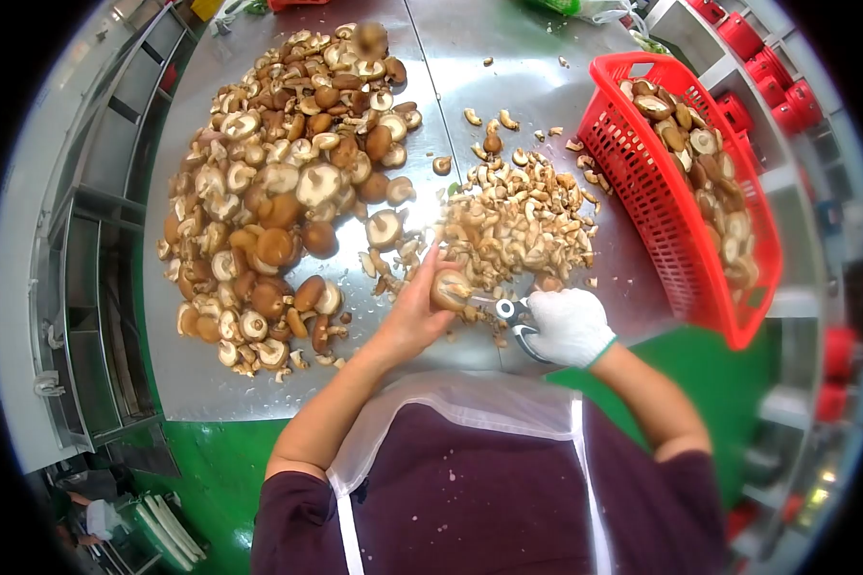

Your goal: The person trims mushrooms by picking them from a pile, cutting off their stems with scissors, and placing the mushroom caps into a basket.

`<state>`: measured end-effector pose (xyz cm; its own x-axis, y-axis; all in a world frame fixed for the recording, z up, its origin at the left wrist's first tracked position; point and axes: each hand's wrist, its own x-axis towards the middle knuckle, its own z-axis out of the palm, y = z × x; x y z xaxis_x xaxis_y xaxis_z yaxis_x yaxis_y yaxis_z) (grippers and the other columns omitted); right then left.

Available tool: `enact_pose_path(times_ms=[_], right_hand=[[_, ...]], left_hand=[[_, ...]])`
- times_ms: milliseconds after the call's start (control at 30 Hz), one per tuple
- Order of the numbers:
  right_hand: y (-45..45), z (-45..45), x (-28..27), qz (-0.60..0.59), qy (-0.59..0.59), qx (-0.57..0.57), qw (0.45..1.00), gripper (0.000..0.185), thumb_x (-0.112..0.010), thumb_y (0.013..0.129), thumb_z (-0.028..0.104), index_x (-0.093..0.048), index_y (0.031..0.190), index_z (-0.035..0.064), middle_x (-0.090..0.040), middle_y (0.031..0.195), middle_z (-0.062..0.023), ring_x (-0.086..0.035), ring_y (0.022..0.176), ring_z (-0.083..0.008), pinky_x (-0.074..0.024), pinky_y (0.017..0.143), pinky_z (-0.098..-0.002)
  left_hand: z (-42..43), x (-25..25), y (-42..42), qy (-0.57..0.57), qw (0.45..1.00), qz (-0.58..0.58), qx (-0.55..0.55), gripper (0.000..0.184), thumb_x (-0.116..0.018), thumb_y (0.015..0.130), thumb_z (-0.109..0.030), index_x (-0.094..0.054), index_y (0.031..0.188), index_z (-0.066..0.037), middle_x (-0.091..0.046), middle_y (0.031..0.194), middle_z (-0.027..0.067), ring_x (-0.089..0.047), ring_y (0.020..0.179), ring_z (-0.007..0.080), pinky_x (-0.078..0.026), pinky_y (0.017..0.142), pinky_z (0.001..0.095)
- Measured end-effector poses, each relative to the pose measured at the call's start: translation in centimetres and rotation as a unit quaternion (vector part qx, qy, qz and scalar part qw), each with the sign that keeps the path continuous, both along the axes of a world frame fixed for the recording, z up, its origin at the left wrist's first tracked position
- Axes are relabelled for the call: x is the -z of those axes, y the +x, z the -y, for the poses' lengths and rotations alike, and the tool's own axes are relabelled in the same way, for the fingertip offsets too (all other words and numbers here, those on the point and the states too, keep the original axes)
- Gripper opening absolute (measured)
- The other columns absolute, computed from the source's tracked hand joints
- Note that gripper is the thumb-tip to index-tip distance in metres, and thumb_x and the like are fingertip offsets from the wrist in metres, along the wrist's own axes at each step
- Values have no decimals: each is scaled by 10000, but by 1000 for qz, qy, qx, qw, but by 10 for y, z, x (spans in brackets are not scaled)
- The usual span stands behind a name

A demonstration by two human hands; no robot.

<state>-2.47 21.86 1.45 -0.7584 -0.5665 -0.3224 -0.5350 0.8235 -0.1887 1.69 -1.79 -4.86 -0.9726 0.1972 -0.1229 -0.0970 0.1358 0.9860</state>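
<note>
My bare left hand [414, 311] holds a shiitake mushroom [450, 289], with its stem side turned toward the right. My right hand [568, 326], in a white knitted glove, is closed around the dark handles of a pair of scissors [506, 310]. The blades point left at the mushroom's stem; whether they touch it I cannot tell. Just beyond both hands lies a heap of cut mushroom stems [523, 220]. To the left spreads a large pile of whole shiitake mushrooms [275, 246], some cap up, others gills up.
A red perforated plastic basket [633, 182] at the right contains mushroom caps. The metal table [479, 86] has a seam running along it and scattered stem bits. Shelves with red items [741, 38] stand at the far right, and metal racks [81, 287] line the left.
</note>
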Motion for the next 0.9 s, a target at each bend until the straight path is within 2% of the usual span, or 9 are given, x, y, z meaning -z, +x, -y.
enact_pose_path(times_ms=[267,367,400,467,500,567,633,700,900], right_hand=[[11,2,45,22,-54,44,997,344,-627,823,417,-617,707,94,-616,622,-145,-632,598,-345,-500,559,-450],[18,-7,51,56,-116,84,988,373,-635,822,447,-610,731,87,-618,648,-161,-626,631,-367,-493,584,-452],[22,-13,60,72,-154,125,978,393,-646,818,465,-599,750,80,-621,687,-175,-624,670,-375,-488,606,-449],[24,-24,70,91,-133,158,974,271,-675,812,338,-678,908,84,-654,755,-130,-646,706,-276,-506,666,-351],[25,-29,75,74,-141,155,975,249,-665,823,306,-683,931,83,-656,749,-123,-649,698,-257,-507,664,-342],[27,-31,76,79,-183,177,964,313,-669,819,380,-603,802,75,-611,692,-149,-620,668,-334,-485,622,-418],[30,-31,77,78,-213,186,956,364,-675,816,409,-564,739,71,-587,662,-161,-605,651,-372,-474,598,-453],[30,-29,80,70,-234,181,953,349,-684,814,391,-566,742,71,-585,660,-160,-604,647,-370,-475,594,-446],[33,-10,77,37,-251,109,961,348,-700,809,389,-568,740,75,-591,652,-159,-601,619,-364,-474,571,-442]], left_hand=[[13,19,3,-45,999,15,-12,832,-662,760,44,-227,1468,0,-498,1288,129,-548,1140,200,-486,921,285],[19,32,1,194,969,147,-34,653,-645,803,-35,-362,1390,4,-533,1215,139,-612,997,202,-541,760,282],[24,30,0,272,938,201,-72,563,-632,822,-55,-408,1336,2,-559,1153,139,-622,925,198,-540,704,283],[39,27,-6,419,844,303,-144,393,-607,860,-94,-499,1227,-2,-611,1029,138,-641,781,188,-539,591,284],[46,35,-14,333,868,296,-218,287,-571,895,-117,-524,1157,-8,-624,917,123,-636,711,184,-536,566,290],[69,50,-34,141,914,242,-292,142,-533,950,-149,-574,1003,-23,-630,700,81,-639,639,160,-524,532,273],[105,88,-56,-184,954,54,-232,193,-579,931,-161,-616,1044,-9,-670,796,98,-660,703,197,-528,615,307],[99,66,-67,-453,867,-114,-172,236,-577,884,-162,-641,1095,-77,-640,934,120,-658,784,297,-523,668,399],[99,62,-93,-538,839,-77,-32,433,-682,792,-137,-598,1215,-174,-562,1114,74,-638,914,326,-521,760,414]])
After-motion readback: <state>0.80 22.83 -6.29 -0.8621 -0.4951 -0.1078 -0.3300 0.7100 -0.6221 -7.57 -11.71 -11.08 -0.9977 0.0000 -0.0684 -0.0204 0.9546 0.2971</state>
